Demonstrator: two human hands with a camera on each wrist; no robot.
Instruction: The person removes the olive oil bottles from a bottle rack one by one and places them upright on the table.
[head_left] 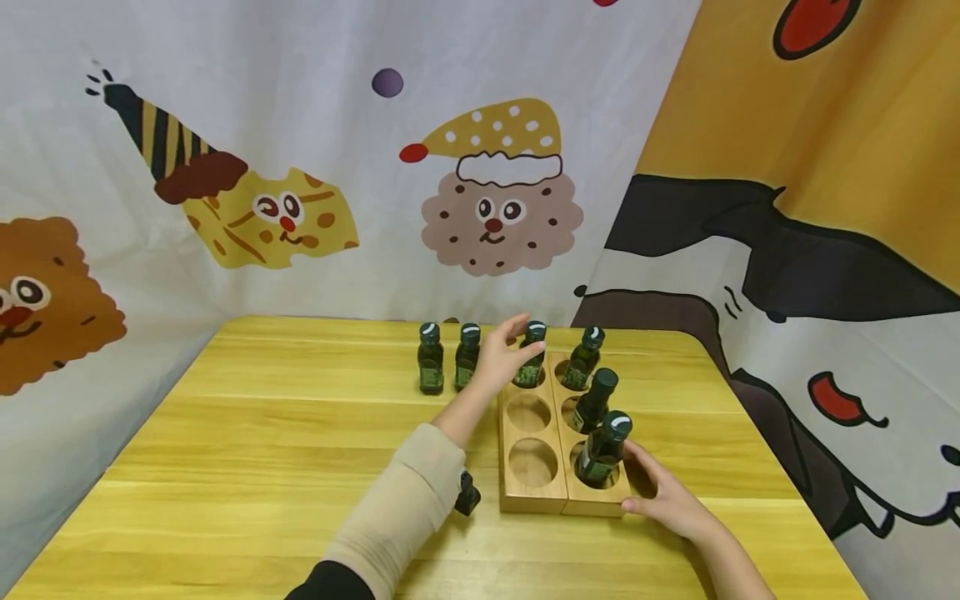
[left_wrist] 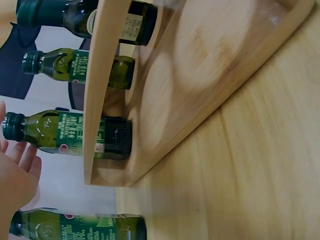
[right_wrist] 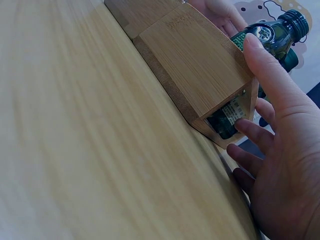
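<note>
A wooden rack (head_left: 532, 493) with six round holes lies on the yellow table (head_left: 262, 450). Its right column holds three dark green bottles (head_left: 602, 450). A further bottle (head_left: 535, 333) stands in the far left hole, and my left hand (head_left: 497, 360) curls round its neck and cap. In the left wrist view that bottle (left_wrist: 70, 132) sits in the rack (left_wrist: 200, 100), with my fingers (left_wrist: 22, 155) beside its cap. My right hand (head_left: 663, 497) rests against the rack's near right corner. Its thumb (right_wrist: 267, 75) and fingers lie fairly straight along the wood (right_wrist: 190, 65).
Two loose green bottles (head_left: 431, 360) (head_left: 467, 357) stand on the table just left of the rack. The rack's middle and near left holes (head_left: 531, 462) hold nothing. Cartoon-printed cloth walls (head_left: 480, 208) close in the table at the back and on both sides.
</note>
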